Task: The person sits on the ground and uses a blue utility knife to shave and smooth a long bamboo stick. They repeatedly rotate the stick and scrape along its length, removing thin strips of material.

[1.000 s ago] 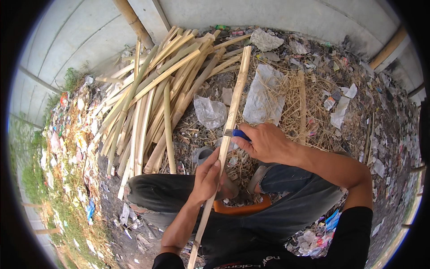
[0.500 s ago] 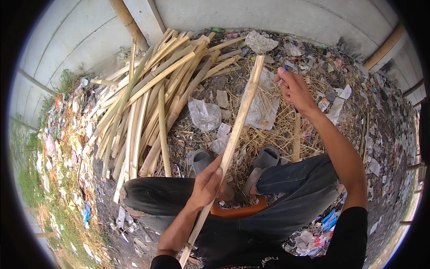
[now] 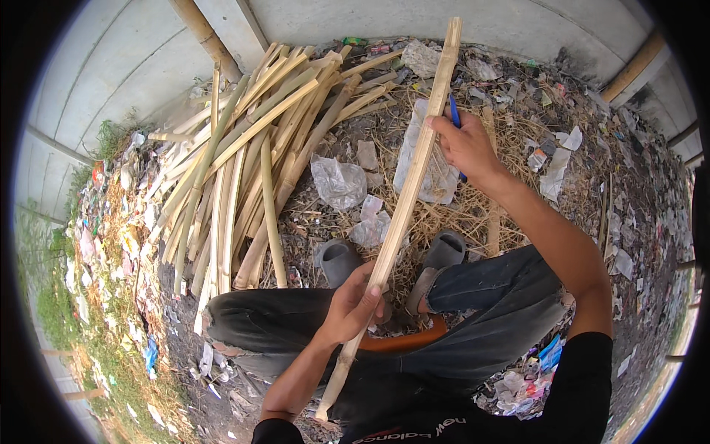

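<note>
A long split bamboo strip (image 3: 413,189) slants up across the middle, from my lap to near the wall's foot. My left hand (image 3: 355,302) is closed round its lower part, thumb on top, between my knees. Farther up, my right hand (image 3: 467,148) is closed on a slim blue tool (image 3: 454,111), whose ends stick out above and below the fist; its exact kind is hidden. The thumb and fingertips of that hand meet the right edge of the strip.
A heap of split bamboo strips (image 3: 244,170) lies to the left. Ahead runs a grey panel wall (image 3: 414,26) with a stone (image 3: 421,59) at its foot. Litter, shavings and a clear plastic bag (image 3: 338,183) cover the ground. Something orange (image 3: 407,337) shows beneath my legs.
The bamboo strip has slid upward and away, its far end now nearer the wall. My right hand, apart from it before, has come left and down onto its edge.
</note>
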A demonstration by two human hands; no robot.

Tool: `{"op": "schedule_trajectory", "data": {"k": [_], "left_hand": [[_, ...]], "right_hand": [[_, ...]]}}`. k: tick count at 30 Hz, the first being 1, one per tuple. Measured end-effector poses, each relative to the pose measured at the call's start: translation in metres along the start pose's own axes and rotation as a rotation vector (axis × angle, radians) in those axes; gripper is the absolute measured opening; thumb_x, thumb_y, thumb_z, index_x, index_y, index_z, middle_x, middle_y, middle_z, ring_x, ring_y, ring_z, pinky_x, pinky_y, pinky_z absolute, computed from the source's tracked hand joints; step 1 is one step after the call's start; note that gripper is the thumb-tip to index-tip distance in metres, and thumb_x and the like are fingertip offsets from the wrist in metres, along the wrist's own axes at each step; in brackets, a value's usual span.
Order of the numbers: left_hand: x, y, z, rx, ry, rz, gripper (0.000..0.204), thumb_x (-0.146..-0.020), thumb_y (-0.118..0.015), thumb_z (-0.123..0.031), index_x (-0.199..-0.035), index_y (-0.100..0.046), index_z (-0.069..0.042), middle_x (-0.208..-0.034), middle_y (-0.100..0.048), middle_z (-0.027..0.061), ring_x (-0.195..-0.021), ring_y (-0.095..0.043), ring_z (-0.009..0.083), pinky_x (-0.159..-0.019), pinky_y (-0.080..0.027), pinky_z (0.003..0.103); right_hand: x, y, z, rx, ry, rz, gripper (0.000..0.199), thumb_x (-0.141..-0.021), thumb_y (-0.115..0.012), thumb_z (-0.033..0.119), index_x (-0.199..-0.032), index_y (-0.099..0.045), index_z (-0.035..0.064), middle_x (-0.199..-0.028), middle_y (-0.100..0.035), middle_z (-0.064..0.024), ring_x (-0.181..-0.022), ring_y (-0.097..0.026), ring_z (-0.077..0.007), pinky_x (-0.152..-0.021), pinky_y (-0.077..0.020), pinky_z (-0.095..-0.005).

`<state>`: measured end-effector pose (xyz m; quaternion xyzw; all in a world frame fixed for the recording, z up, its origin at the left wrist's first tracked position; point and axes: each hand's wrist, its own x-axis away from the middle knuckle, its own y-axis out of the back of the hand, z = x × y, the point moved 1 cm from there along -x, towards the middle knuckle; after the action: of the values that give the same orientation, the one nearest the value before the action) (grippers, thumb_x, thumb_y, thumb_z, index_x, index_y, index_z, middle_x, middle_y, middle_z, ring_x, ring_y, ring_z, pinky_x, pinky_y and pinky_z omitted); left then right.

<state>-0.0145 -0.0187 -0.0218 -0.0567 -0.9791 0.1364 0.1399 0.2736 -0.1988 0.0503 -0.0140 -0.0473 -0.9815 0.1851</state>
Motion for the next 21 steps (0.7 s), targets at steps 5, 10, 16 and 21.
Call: {"op": "schedule_trajectory", "data": {"k": [5,10,16,21], "left_hand": [[0.0,-0.007,0.003,-0.077,-0.017,0.041,0.047,-0.112,-0.047,-0.028,-0.152,-0.045,-0.002,-0.074,-0.06,0.0016,-0.06,-0.057,0.0079,-0.055,-0.048,0.025],[0.003,-0.004,-0.005,-0.062,0.002,0.042,0.048,-0.114,-0.042,-0.027,-0.156,-0.044,-0.002,-0.069,-0.056,0.0011,-0.059,-0.052,0.008,-0.058,-0.046,0.026],[-0.002,-0.005,-0.005,0.012,-0.05,0.052,0.048,-0.114,-0.043,-0.027,-0.154,-0.045,-0.001,-0.063,-0.055,0.0027,-0.05,-0.053,0.0094,-0.049,-0.047,0.024],[0.0,-0.001,-0.002,0.015,-0.005,0.048,0.048,-0.114,-0.043,-0.026,-0.154,-0.046,0.0,-0.061,-0.054,0.0033,-0.046,-0.051,0.0091,-0.047,-0.045,0.024]], "right_hand": [[-0.033,0.076,0.015,-0.002,0.037,-0.173,0.03,-0.104,-0.061,0.034,-0.094,-0.058,0.006,-0.067,-0.046,0.0043,-0.053,-0.039,-0.004,-0.048,-0.032,-0.0248],[-0.021,0.088,0.02,0.326,0.182,0.02,0.035,-0.11,-0.052,0.039,-0.105,-0.058,0.005,-0.08,-0.055,0.0,-0.059,-0.047,-0.0055,-0.052,-0.0362,-0.0262],[-0.012,0.095,0.021,0.684,0.314,0.052,0.043,-0.11,-0.05,0.041,-0.114,-0.065,0.0011,-0.07,-0.056,-0.0049,-0.062,-0.051,-0.0155,-0.059,-0.0412,-0.0356],[-0.016,0.094,0.032,0.876,0.305,-0.068,0.049,-0.109,-0.053,0.044,-0.1,-0.069,-0.0014,-0.066,-0.053,-0.0116,-0.059,-0.051,-0.0235,-0.061,-0.041,-0.0417]]}}
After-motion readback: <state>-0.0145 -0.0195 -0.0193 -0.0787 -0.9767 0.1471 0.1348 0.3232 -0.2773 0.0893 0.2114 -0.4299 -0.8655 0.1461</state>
